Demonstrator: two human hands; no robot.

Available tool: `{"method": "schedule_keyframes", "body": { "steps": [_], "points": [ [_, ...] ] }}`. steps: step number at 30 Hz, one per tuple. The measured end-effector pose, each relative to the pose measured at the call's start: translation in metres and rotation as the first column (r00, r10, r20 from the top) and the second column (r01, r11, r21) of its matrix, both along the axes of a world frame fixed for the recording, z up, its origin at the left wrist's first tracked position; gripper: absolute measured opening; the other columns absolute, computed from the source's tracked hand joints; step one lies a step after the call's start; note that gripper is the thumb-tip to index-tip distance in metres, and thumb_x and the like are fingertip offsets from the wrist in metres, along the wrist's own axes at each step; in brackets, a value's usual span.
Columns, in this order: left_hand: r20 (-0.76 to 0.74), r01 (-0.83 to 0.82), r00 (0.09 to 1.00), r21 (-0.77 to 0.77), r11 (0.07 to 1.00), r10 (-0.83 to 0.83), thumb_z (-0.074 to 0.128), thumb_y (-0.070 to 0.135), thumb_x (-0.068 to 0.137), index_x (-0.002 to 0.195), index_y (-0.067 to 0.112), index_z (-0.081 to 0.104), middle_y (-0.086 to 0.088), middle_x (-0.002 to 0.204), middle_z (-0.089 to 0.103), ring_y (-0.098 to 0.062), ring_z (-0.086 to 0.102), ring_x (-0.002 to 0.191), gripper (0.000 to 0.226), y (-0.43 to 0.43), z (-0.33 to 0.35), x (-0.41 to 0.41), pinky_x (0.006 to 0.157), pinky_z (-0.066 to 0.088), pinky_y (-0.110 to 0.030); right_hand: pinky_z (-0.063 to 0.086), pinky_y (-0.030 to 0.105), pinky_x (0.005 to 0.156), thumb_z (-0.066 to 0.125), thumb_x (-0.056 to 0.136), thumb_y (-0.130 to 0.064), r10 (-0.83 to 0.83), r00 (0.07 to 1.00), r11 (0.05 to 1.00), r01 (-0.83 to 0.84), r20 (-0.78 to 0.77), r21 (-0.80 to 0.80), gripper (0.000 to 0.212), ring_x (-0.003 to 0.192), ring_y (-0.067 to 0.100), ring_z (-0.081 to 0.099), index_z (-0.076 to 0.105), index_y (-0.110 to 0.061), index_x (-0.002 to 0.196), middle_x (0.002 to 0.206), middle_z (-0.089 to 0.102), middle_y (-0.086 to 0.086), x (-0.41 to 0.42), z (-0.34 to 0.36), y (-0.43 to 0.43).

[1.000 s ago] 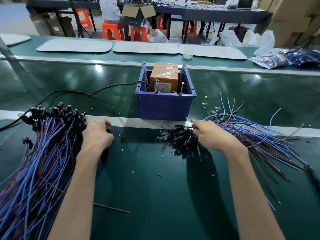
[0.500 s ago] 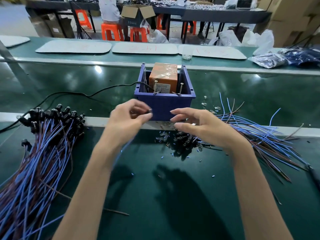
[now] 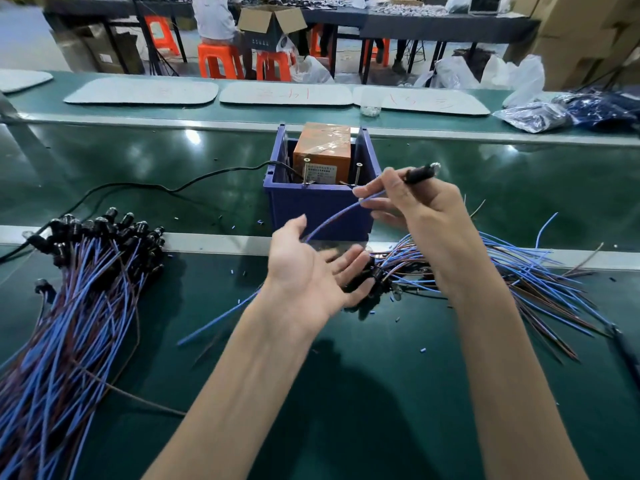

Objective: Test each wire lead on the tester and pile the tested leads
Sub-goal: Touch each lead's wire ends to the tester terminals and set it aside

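My right hand (image 3: 420, 216) pinches one wire lead (image 3: 332, 216) by its black connector end, raised in front of the blue bin (image 3: 318, 209). The lead's blue wire curves down past my left hand (image 3: 308, 275), which is palm up with fingers spread and blurred; the wire runs along its palm. The orange tester (image 3: 322, 152) sits inside the bin, two upright screws at its front. A large pile of leads (image 3: 69, 306) with black ends lies at the left. A looser pile of leads (image 3: 519, 271) lies at the right, behind my right wrist.
A black cable (image 3: 138, 188) runs from the bin leftward over the green belt. Small blue scraps dot the mat (image 3: 346, 393). White pads (image 3: 284, 93) and plastic bags (image 3: 540, 114) lie on the far bench. A person sits on orange stools beyond.
My right hand has lifted a lead out of the right pile to bin height. My left hand has dropped from in front of the bin, opened palm up under the wire.
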State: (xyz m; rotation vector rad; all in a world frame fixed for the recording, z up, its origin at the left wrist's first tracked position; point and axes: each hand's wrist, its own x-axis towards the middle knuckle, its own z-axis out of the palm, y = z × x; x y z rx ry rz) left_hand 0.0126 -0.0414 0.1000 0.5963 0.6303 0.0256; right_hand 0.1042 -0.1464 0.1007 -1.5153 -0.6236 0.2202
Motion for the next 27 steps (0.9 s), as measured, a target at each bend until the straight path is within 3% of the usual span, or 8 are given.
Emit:
{"method": "schedule_keyframes", "body": {
  "steps": [2,4,10,12,16,19,21,27],
  "points": [
    [-0.045,-0.152,0.988,-0.118,0.981,0.147,0.030,0.042,0.098,0.136,-0.008,0.032,-0.021,0.129,0.051,-0.031,0.053,0.118,0.064,0.007,-0.001,0.002,0.099,0.035,-0.049,0.055,0.024,0.085,0.049,0.098,-0.025,0.039,0.999,0.999,-0.039,-0.006,-0.029,0.027,0.090,0.011,0.071,0.067,-0.013,0.083,0.090,0.076,-0.001,-0.003,0.004,-0.004],
    [-0.039,-0.311,0.950,-0.152,0.938,0.309,0.028,0.036,0.100,0.133,-0.006,0.036,-0.021,0.130,0.051,-0.030,0.052,0.120,0.054,0.019,0.000,0.002,0.100,0.034,-0.049,0.055,0.026,0.087,0.047,0.099,-0.025,0.082,0.997,0.994,-0.081,0.007,-0.073,0.030,0.088,0.012,0.072,0.066,-0.007,0.085,0.087,0.076,0.000,-0.004,0.007,-0.009],
    [0.027,-0.512,0.859,0.013,0.859,0.512,0.029,0.025,0.104,0.096,0.012,0.050,0.003,0.095,0.064,-0.013,0.060,0.092,0.026,0.041,-0.002,-0.003,0.071,0.044,-0.032,0.056,0.026,0.075,0.043,0.102,-0.021,0.036,0.999,0.994,-0.033,0.023,-0.100,0.029,0.066,0.008,0.065,0.058,-0.009,0.080,0.060,0.064,-0.005,-0.005,0.014,-0.014],
    [0.081,-0.533,0.846,0.089,0.841,0.528,0.038,0.026,0.103,0.101,0.018,0.055,0.009,0.088,0.066,-0.007,0.061,0.083,0.019,0.042,-0.003,-0.002,0.069,0.044,-0.027,0.053,0.021,0.065,0.042,0.102,-0.020,0.013,1.000,0.996,-0.010,0.027,-0.093,0.030,0.056,0.007,0.058,0.056,-0.009,0.078,0.056,0.056,-0.005,-0.005,0.016,-0.017],
    [0.209,-0.498,0.867,0.303,0.813,0.453,0.051,0.025,0.099,0.092,0.025,0.069,0.012,0.081,0.064,-0.003,0.058,0.072,0.020,0.034,-0.004,0.000,0.063,0.051,-0.020,0.044,0.017,0.060,0.040,0.103,-0.020,-0.054,0.998,0.993,0.058,0.039,-0.099,0.031,0.054,0.010,0.048,0.054,-0.011,0.076,0.058,0.046,-0.001,-0.002,0.017,-0.020],
    [0.287,-0.366,0.926,0.516,0.774,0.246,0.060,0.018,0.092,0.091,0.022,0.073,0.013,0.071,0.063,-0.002,0.055,0.064,0.014,0.024,-0.004,-0.001,0.064,0.051,-0.016,0.043,0.020,0.059,0.043,0.102,-0.018,-0.077,0.997,0.996,0.077,0.004,-0.048,0.028,0.056,0.009,0.040,0.059,-0.013,0.080,0.063,0.039,0.000,0.000,0.014,-0.019],
    [0.297,-0.279,0.949,0.622,0.731,0.109,0.063,0.012,0.088,0.090,0.019,0.073,0.013,0.066,0.065,-0.003,0.056,0.061,0.012,0.017,-0.004,-0.001,0.063,0.052,-0.015,0.034,0.019,0.053,0.050,0.099,-0.022,-0.103,0.994,0.994,0.102,-0.021,-0.039,0.024,0.051,0.004,0.033,0.067,-0.017,0.083,0.058,0.036,-0.008,-0.001,0.013,-0.017],
    [0.291,-0.173,0.956,0.687,0.706,-0.049,0.072,0.007,0.080,0.079,0.012,0.063,0.002,0.066,0.068,-0.005,0.063,0.057,0.010,0.005,-0.008,0.000,0.059,0.052,-0.015,0.036,0.004,0.044,0.069,0.085,-0.017,-0.057,0.998,0.997,0.055,-0.022,-0.053,0.009,0.039,-0.006,0.049,0.072,-0.008,0.084,0.038,0.048,-0.019,-0.007,0.012,-0.011]
  ]
}}
